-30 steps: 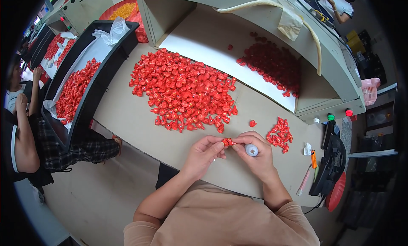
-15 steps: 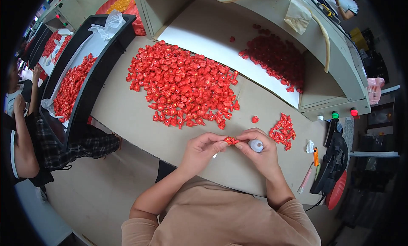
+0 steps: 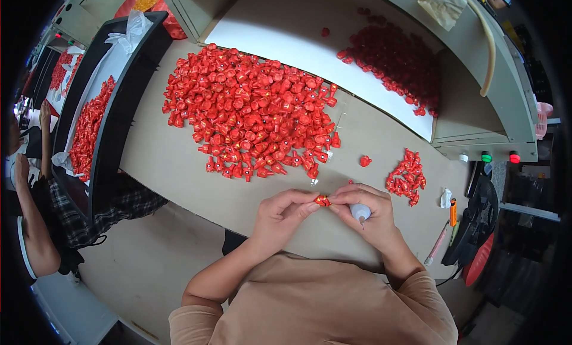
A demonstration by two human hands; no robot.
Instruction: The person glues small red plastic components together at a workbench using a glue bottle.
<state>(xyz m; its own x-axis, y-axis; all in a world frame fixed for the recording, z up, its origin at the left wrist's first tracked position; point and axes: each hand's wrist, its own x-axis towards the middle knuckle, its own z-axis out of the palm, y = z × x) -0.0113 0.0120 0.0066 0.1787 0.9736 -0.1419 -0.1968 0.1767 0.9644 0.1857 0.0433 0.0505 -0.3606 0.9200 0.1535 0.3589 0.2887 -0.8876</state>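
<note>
Between the fingertips of both hands is a small red piece with gold marks point(image 3: 322, 200), held just above the near part of the table. My left hand point(image 3: 281, 218) pinches its left side. My right hand point(image 3: 374, 215) grips the other side with thumb and forefinger, while a small whitish bottle with a thin needle tip point(image 3: 360, 211) is tucked in the same hand, tip towards me. Beyond the hands spreads a big heap of similar red pieces point(image 3: 250, 112). One single red piece point(image 3: 365, 161) lies apart, near a smaller pile of red pieces point(image 3: 406, 177) on the right.
A dark tray point(image 3: 110, 121) with more red pieces stands on the left, beside a seated person point(image 3: 36, 238). A shelf compartment point(image 3: 286, 32) behind holds another red heap. An orange lighter point(image 3: 453, 213), a pink pen-like stick point(image 3: 438, 244) and a black fan-like device point(image 3: 473, 217) are at right.
The whole view has shifted slightly. In my right hand the bottle has tilted, so its needle tip now shows. Both hands still hold the red piece together.
</note>
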